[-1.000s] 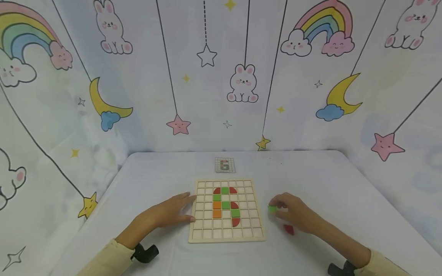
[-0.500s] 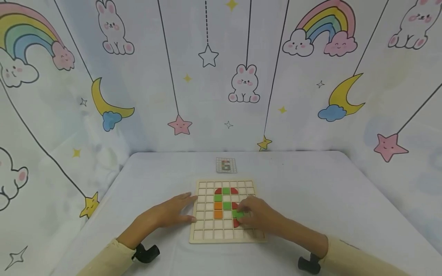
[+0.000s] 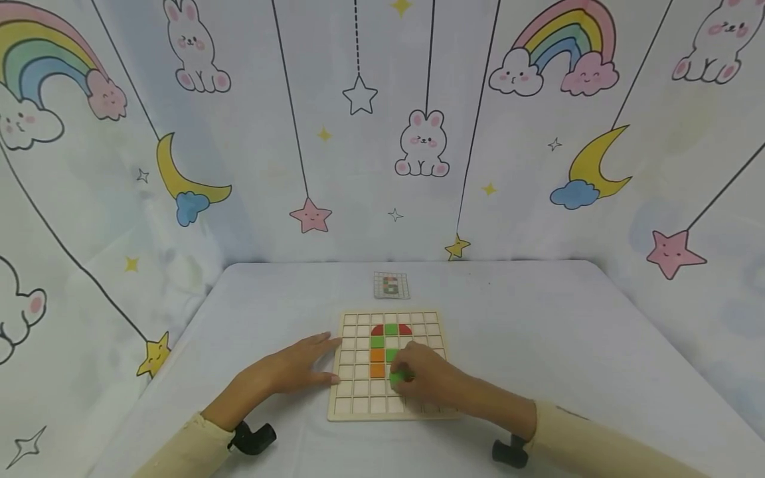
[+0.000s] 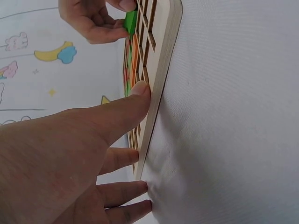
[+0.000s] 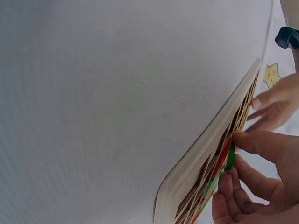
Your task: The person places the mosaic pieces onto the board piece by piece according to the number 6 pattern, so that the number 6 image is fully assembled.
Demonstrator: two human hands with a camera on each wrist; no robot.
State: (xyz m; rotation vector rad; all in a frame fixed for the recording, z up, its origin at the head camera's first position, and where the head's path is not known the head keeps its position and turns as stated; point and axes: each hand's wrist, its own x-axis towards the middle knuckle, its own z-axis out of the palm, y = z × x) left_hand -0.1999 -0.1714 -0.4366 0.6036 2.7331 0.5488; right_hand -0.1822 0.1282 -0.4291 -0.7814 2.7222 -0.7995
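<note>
A square wooden grid board (image 3: 350, 403) lies on the white cloth. Red quarter-round, green square and orange square tiles (image 3: 378, 370) fill some of its cells. My right hand (image 3: 427, 375) pinches a green square tile (image 4: 130, 21) between thumb and fingers, tilted, at a cell just right of and slightly below the lower orange tile. That hand covers the tiles on the board's right-centre. My left hand (image 3: 299, 365) rests at the board's left edge, its fingers extended; the thumb touches the rim in the left wrist view.
Behind the board lies a small printed card (image 3: 391, 285) with a coloured grid pattern. White cloth (image 3: 287, 292) covers the table, and a patterned backdrop (image 3: 358, 166) rises behind. Black wrist cameras (image 3: 254, 439) sit on both forearms.
My right hand has carried the green tile from the cloth right of the board leftward over its lower-middle cells. The red tile lying on the cloth is out of sight. My left hand stays put.
</note>
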